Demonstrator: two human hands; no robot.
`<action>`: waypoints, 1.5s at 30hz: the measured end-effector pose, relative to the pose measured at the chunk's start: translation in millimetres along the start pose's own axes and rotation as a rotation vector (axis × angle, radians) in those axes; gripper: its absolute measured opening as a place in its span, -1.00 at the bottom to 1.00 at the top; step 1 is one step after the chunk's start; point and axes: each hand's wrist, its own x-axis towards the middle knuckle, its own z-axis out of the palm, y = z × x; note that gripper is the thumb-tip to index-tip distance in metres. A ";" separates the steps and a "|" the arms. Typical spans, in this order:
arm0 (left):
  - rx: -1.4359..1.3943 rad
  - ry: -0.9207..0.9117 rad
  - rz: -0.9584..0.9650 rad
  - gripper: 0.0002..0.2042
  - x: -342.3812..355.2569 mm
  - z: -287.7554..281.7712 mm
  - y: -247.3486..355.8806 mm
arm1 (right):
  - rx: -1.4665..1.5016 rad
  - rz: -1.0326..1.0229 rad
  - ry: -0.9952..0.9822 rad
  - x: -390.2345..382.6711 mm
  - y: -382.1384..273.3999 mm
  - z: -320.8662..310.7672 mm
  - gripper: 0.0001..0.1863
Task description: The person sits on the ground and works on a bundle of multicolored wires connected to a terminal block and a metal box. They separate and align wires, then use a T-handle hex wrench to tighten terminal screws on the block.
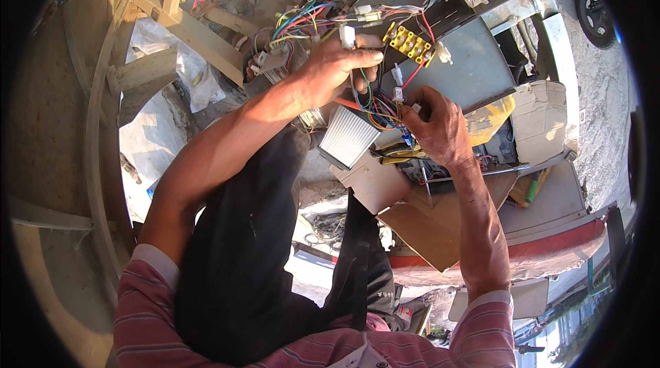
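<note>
A tangle of coloured wires with white plastic connectors [371,12] spreads across the upper middle. My left hand [333,69] is closed round part of the wiring, below a white connector [347,37]. Just right of it hangs a yellow terminal block [409,45] with a red wire attached. My right hand [436,127] pinches a small connector among the lower wires; its fingertips partly hide what it grips. A finned, light metal box [349,136] sits beneath the wiring, between my forearms.
A grey metal panel [474,62] and cardboard [433,230] lie around the wiring. Wooden framing [192,38] and crumpled plastic [175,48] are at left. A green-handled tool [533,188] lies at right, and a black wheel [595,14] stands beyond the metal frame.
</note>
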 end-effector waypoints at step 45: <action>0.133 -0.202 0.160 -0.60 -30.9 -13.3 35.9 | 0.339 -0.113 -0.236 9.5 -22.9 -29.1 -0.72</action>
